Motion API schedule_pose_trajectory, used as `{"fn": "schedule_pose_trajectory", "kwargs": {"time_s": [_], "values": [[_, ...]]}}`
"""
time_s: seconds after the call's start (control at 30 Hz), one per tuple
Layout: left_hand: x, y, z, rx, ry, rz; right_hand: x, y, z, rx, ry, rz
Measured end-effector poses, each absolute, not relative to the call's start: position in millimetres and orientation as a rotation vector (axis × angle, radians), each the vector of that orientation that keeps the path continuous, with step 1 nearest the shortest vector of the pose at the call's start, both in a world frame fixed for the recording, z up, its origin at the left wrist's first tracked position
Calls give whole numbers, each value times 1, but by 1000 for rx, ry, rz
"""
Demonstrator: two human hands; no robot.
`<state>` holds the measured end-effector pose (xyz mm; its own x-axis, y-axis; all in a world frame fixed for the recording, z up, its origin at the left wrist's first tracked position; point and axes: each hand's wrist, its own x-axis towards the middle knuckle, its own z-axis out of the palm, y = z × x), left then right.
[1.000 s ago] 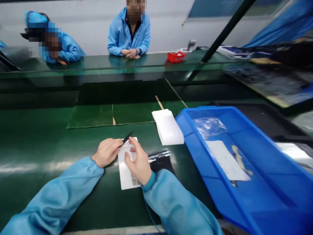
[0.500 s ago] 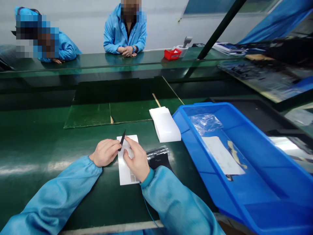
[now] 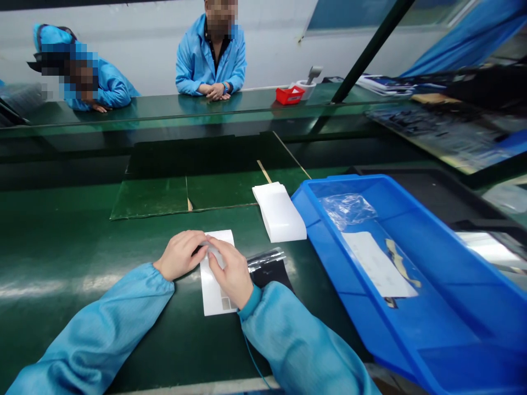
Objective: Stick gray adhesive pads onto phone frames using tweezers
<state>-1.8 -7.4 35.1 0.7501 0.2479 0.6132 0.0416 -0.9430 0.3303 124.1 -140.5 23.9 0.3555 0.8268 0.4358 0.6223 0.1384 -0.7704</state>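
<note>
A white label sheet (image 3: 214,291) lies flat on the green bench (image 3: 74,247) in front of me. My left hand (image 3: 180,254) rests at the sheet's left edge with its fingers curled in a pinch. My right hand (image 3: 231,270) lies over the sheet's upper half, fingertips pressed together against those of the left hand. What they pinch is too small to make out. A black item in a shiny clear bag (image 3: 269,267) lies under my right wrist.
A stack of white sheets (image 3: 279,212) lies beyond my hands. A blue bin (image 3: 415,263) at the right holds a white sheet and a clear bag. A dark green mat (image 3: 164,192) lies ahead. Two people in blue coats lean on the far counter by a red tray (image 3: 290,95).
The thin black strip that stood up between my fingertips is no longer visible. Both hands have closed together low over the top of the white sheet.
</note>
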Motion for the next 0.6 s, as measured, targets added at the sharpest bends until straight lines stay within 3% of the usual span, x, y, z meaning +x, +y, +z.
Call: {"fn": "schedule_pose_trajectory", "kwargs": {"time_s": [0.3,0.6], "values": [[-2,-7,47,2915,340,397,125,-140,18,-1594,-1278,310],[-1,-8,44,3056,306,392,126,-139,19,-1574,-1283,347]]}}
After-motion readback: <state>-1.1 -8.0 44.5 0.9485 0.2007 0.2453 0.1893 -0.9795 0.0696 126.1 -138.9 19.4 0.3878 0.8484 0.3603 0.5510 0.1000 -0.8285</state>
